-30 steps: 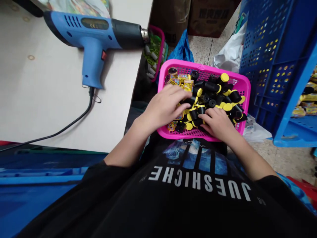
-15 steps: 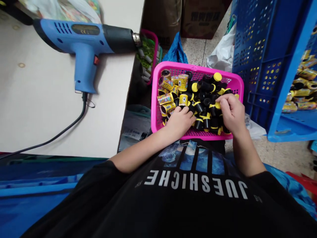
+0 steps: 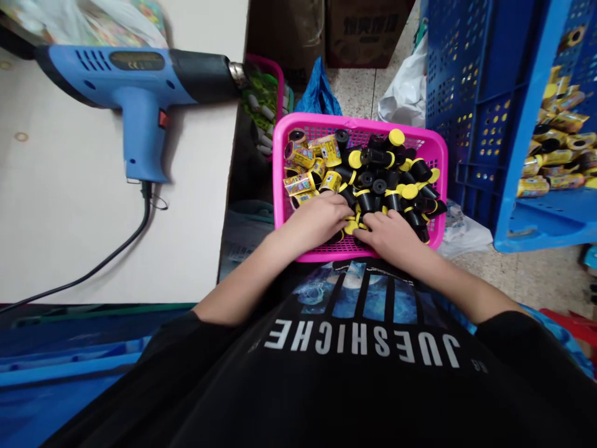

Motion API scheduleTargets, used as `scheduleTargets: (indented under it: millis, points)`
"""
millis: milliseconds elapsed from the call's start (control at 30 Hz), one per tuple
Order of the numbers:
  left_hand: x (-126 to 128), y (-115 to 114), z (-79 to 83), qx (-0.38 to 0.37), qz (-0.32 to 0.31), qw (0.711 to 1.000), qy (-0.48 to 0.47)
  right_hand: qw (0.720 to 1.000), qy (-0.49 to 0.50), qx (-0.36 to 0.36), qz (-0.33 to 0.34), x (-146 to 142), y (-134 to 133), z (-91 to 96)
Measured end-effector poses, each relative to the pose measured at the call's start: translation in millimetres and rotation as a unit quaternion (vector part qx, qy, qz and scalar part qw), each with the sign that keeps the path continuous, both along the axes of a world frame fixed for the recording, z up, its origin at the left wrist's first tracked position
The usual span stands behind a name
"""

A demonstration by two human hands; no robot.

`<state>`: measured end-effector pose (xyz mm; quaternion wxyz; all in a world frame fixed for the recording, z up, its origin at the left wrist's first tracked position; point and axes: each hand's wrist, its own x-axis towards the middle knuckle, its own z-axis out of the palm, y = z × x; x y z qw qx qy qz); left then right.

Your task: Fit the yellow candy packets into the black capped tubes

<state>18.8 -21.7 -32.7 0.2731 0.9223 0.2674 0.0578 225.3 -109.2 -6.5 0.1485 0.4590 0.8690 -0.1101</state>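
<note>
A pink plastic basket (image 3: 431,149) rests on my lap, filled with several small black tubes with yellow caps (image 3: 396,180) and, at its left, yellow printed-label tubes (image 3: 308,168). Both hands are inside its near edge. My left hand (image 3: 317,219) lies knuckles up, fingers curled down among the tubes. My right hand (image 3: 392,239) sits beside it, fingers curled over black tubes, fingertips touching those of the left. What each hand grips is hidden under the fingers.
A blue heat gun (image 3: 135,81) with a black cord lies on the white table (image 3: 69,236) at left. A smaller pink basket of green pieces (image 3: 263,102) stands behind. A blue crate (image 3: 504,124) with more labelled tubes stands at right. Bags and cardboard boxes lie on the floor.
My right hand has come back from the basket's right side to its near middle. My left hand shifted slightly right, so both hands now meet. The view drifted left.
</note>
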Motion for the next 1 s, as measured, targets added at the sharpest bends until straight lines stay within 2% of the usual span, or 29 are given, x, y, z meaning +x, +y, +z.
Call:
scheduleTargets:
  millis: [67, 133, 233, 300, 333, 400, 467, 533, 667, 867, 1000]
  points:
    - [-8, 4, 11.4, -0.05, -0.014, 0.999, -0.013, 1.0, 0.027, 0.006, -0.013, 8, 8, 2.5]
    - [-9, -1, 21.2, -0.109, -0.04, 0.993, -0.017, 0.994, 0.066, 0.045, -0.076, 19, 17, 7.6]
    - [1, -26, 26.4, -0.203, -0.097, 0.974, 0.012, 0.965, 0.094, 0.133, -0.205, 30, 29, 16.9]
    - [13, -44, 23.8, -0.218, -0.07, 0.97, 0.083, 0.953, 0.098, 0.153, -0.243, 30, 32, 21.1]
    - [18, -52, 21.5, -0.218, -0.05, 0.967, 0.123, 0.956, 0.097, 0.142, -0.236, 27, 32, 21.9]
    - [27, -63, 16.5, -0.219, -0.009, 0.958, 0.187, 0.976, 0.086, 0.084, -0.179, 18, 30, 20.5]
    - [33, -68, 11.3, -0.233, 0.016, 0.948, 0.214, 0.992, 0.058, 0.015, -0.112, 9, 26, 15.6]
    - [37, -70, 5.3, -0.245, 0.03, 0.945, 0.212, 0.996, 0.034, -0.016, -0.083, 4, 23, 9.1]
    - [40, -71, -7.0, -0.242, 0.035, 0.953, 0.181, 0.995, 0.034, 0.001, -0.092, 4, 24, -1.0]
    - [46, -68, -14.7, -0.283, 0.052, 0.939, 0.188, 0.995, 0.036, 0.001, -0.09, 4, 28, -2.6]
    - [58, -57, -18.3, -0.199, 0.099, 0.962, 0.162, 0.993, 0.042, -0.001, -0.109, 2, 33, -0.9]
